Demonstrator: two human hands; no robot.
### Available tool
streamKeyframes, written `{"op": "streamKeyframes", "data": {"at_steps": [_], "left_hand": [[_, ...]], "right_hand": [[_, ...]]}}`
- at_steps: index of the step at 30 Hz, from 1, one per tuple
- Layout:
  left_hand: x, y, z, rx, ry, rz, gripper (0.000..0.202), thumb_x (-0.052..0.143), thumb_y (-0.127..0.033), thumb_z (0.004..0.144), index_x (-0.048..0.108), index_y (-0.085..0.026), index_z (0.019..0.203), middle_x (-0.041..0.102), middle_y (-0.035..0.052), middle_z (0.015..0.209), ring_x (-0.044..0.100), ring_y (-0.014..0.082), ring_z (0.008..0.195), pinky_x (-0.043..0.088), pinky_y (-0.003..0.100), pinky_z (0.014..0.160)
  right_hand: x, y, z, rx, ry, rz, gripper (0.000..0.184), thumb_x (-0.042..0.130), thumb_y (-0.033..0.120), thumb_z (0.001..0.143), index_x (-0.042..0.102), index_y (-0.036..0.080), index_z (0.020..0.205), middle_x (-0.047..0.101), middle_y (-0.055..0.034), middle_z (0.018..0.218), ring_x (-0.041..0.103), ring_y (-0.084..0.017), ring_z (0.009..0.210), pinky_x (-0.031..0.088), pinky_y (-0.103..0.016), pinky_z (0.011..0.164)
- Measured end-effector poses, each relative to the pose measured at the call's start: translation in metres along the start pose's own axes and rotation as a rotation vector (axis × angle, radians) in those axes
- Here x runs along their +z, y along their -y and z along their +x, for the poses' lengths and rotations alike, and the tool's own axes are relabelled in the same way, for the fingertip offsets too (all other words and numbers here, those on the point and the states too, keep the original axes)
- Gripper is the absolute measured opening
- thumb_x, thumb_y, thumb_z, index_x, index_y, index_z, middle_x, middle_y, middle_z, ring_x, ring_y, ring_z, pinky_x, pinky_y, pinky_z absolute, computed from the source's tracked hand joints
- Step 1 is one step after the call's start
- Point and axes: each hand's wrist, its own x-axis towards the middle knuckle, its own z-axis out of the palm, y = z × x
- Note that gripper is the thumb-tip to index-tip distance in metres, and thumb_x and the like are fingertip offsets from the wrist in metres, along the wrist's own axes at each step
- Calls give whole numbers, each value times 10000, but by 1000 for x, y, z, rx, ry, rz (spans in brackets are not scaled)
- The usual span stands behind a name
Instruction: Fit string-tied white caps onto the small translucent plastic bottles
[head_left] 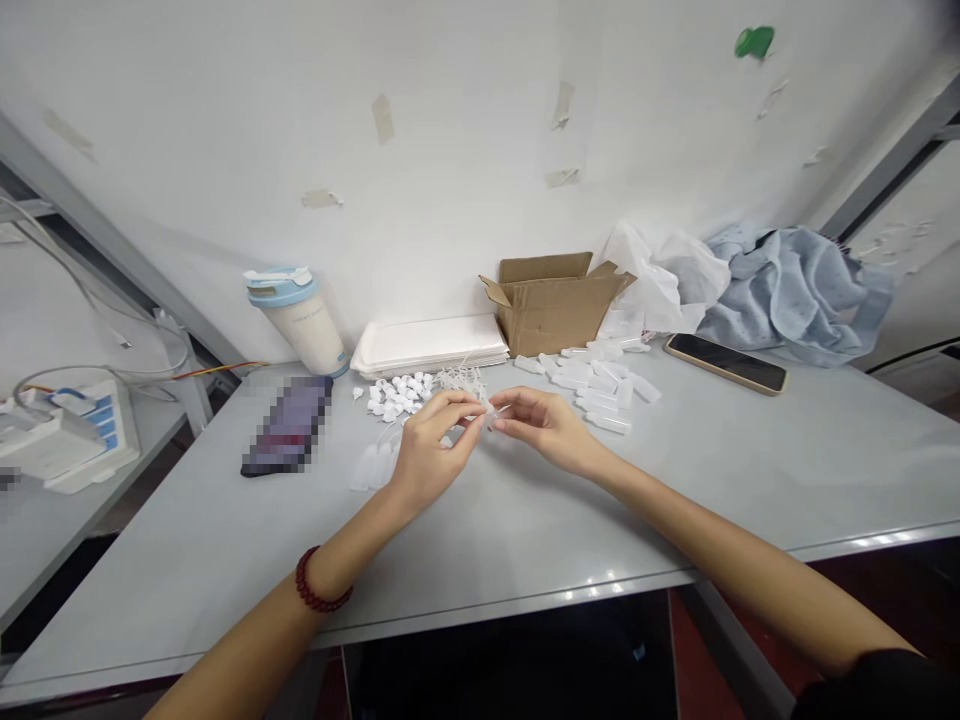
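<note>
- Piece (490, 414), small, translucent, whitish; held above the table between the two hands; outline mostly hidden by fingers, exact shape cannot be told.
- Left hand (433, 447): thumb and index finger pinched together on the piece; red beaded bracelet (322, 582) at wrist.
- Right hand (549, 430): thumb and fingertips closed on the piece from the right.
- White caps (394, 396), small, heaped to the far left of the hands.
- Thin clear parts (463, 378), tangled pile, just beyond the fingertips, beside the caps.
- Translucent tubes (600, 382), frosted, tapered, scattered to the far right of the hands; a smaller group (370, 466) lies side by side at the left hand's left.
- Table (525, 560), grey; straight near edge running under both forearms; open surface between hands and near edge, and widely along the right.
- Far limit: white flat packs (431, 342), open cardboard box (559, 315), plastic bag (656, 280), close to the wall.
- Left limit: cup (304, 325), upright, with blue lid; blurred purple item (289, 425) near it.
- Right limit: phone (726, 364), flat, near a crumpled blue cloth (799, 290).
</note>
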Motion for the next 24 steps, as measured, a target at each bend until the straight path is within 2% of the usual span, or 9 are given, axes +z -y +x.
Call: {"op": "streamKeyframes", "data": {"at_steps": [5, 8, 14, 17, 20, 24], "left_hand": [[-1, 0, 0, -192, 19, -106, 103, 590, -204, 845, 684, -166, 857, 676, 58, 899, 634, 161, 859, 553, 258, 731], [-2, -3, 2, -312, 36, -165, 134, 594, -260, 842, 683, -163, 822, 686, 49, 869, 640, 156, 821, 544, 252, 733], [-1, -7, 3, -473, 86, -197, 192, 654, -354, 789, 675, -163, 787, 677, 35, 816, 636, 166, 778, 519, 255, 691], [-1, -5, 2, -524, 118, -247, 225, 657, -384, 781, 666, -160, 779, 683, 38, 820, 641, 175, 770, 508, 267, 682], [-3, -2, 3, -572, 182, -277, 255, 640, -416, 791, 670, -164, 809, 689, 37, 824, 640, 183, 765, 503, 287, 693], [-8, -1, 7, -515, 233, -226, 232, 611, -407, 818, 684, -189, 846, 688, 30, 884, 627, 193, 858, 498, 292, 742]], "right_hand": [[0, 0, 0, 24, -31, 3, 256, 660, 307, 786, 603, 167, 992, 672, -32, 815, 627, -158, 761, 483, -319, 712], [1, -2, 0, -34, -61, -46, 247, 665, 319, 786, 609, 164, 970, 679, -39, 823, 637, -163, 766, 494, -322, 716], [7, -10, -2, -428, -165, -432, 135, 594, 284, 858, 616, 183, 946, 664, -74, 908, 619, -175, 815, 520, -329, 720], [11, -12, -6, -547, -172, -534, 115, 569, 254, 880, 597, 181, 964, 653, -75, 879, 617, -174, 808, 530, -325, 717], [13, -11, -8, -521, -181, -527, 164, 613, 263, 853, 589, 179, 992, 658, -77, 895, 633, -176, 801, 544, -323, 710], [12, -10, -8, -316, -156, -330, 280, 640, 283, 828, 588, 189, 1087, 696, -86, 992, 683, -195, 868, 567, -344, 765]]}}
